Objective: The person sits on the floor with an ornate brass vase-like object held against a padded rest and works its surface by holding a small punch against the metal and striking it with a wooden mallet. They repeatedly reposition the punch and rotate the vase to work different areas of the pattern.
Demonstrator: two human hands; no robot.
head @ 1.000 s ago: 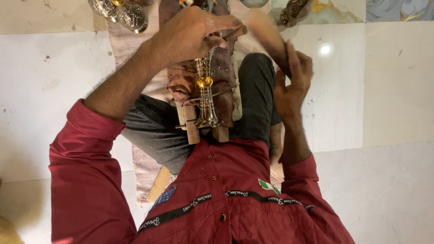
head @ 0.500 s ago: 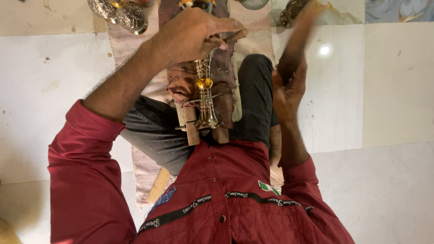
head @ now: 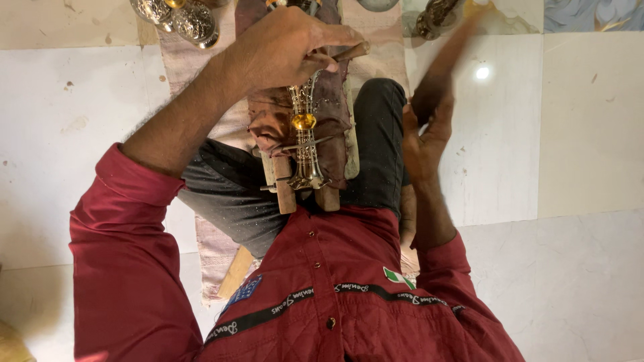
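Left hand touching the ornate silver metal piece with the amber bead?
Touching. Head view: the left hand closes over the top end of the ornate silver metal piece, no gap visible; right hand is apart.

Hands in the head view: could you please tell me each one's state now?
Left hand: closed on a thin tool above the metal ornament.
Right hand: open, blurred, holding nothing visible.

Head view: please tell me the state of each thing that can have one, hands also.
Left hand, grip closed on a wooden stick.
Right hand, raised beside the knee, blurred; grip unclear.
Silvery ornament, lying lengthwise on the brown cloth, upper end under the left hand.
Brown cloth, draped over wooden blocks on the lap.
Round metal pieces, resting apart, untouched.
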